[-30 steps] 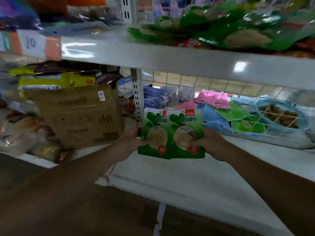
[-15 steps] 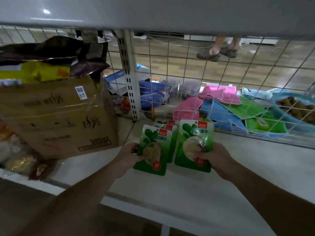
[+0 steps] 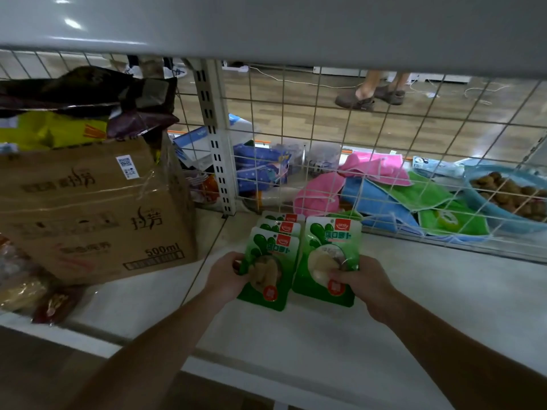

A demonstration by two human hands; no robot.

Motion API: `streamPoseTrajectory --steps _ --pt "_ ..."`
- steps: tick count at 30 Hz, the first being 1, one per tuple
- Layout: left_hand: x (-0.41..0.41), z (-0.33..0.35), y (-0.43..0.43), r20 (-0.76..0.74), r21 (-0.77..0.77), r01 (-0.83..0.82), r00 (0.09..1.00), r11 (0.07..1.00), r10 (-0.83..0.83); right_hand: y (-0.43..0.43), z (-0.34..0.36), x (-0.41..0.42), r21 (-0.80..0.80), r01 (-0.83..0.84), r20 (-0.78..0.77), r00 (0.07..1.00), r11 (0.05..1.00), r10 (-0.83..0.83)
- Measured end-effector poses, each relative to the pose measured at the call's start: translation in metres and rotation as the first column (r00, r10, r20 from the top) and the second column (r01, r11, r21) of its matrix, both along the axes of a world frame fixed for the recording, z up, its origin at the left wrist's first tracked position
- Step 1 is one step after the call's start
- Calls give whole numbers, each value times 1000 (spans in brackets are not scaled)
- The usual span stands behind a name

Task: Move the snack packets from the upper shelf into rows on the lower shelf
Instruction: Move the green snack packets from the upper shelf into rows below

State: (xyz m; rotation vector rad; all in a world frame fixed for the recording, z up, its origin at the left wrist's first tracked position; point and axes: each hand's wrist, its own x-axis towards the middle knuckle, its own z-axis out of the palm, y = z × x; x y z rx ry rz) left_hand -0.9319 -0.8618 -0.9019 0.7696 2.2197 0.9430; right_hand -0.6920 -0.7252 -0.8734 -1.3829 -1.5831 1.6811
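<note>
Two green snack packets with red logos are in my hands over the white lower shelf point(image 3: 429, 291). My left hand point(image 3: 226, 275) grips the left packet point(image 3: 270, 261) by its left edge. My right hand point(image 3: 362, 281) pinches the right packet point(image 3: 327, 255) at its lower right, thumb on its front. Both packets lie low on the shelf, side by side. Behind the left one, two more green packets point(image 3: 281, 223) lie overlapped in a row toward the wire back. The upper shelf's underside point(image 3: 266, 25) fills the top of the view; its packets are hidden.
A brown cardboard box point(image 3: 88, 214) marked 500ml stands on the shelf to the left, bags piled on top. A wire grid point(image 3: 384, 143) closes the shelf's back, with coloured packs behind it. A person's feet in sandals point(image 3: 370, 96) stand beyond.
The view dropped from the upper shelf to the lower one. Both hands carried the two packets down and forward; the left packet now sits behind the row's front.
</note>
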Motion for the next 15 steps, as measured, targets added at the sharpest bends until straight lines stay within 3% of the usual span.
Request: streamPoseTrajectory --steps 11,15 --pt "-25 13 -15 -88 -4 -43 995 999 42 -57 -4 -72 -184 -220 7 974 958 225" --pt "-34 17 -22 -104 29 -51 993 998 54 -76 -26 -94 -145 -162 141 973 976 183"
